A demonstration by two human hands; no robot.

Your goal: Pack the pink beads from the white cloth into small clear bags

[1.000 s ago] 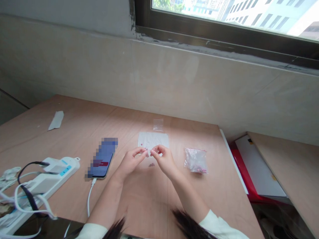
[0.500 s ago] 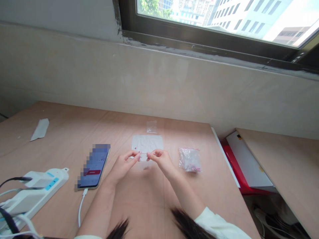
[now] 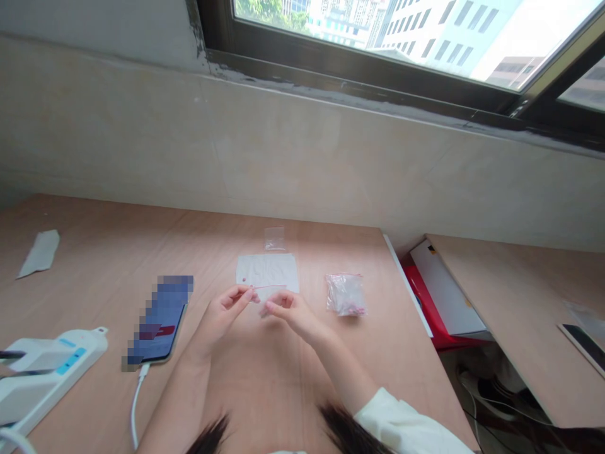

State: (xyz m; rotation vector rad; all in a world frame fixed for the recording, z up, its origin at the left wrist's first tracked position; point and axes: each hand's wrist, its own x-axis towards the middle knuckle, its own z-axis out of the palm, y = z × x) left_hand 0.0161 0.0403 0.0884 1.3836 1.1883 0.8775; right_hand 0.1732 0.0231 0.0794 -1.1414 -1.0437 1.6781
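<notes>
My left hand is closed, its thumb and fingertips pinching a thin pink cord. The cord sticks out to the right, above my right hand. Close by, my right hand has its fingers loosely curled and slightly apart, with nothing visible between them; its fingertips are a little blurred. Under and behind the hands lies a white paper sheet, with a small dark red bead-like piece on its left part. Just beyond the sheet sits a small clear plastic bag.
Right of my hands is a clear zip bag with pink bits inside. To the left are a phone on a white cable, a white power strip and a torn paper piece. A red and white folder stands beyond the table's right edge.
My right hand has let go of the cord and moved slightly down; the cord's right end is now free. My left hand still pinches it. The camera view has shifted to the right.
</notes>
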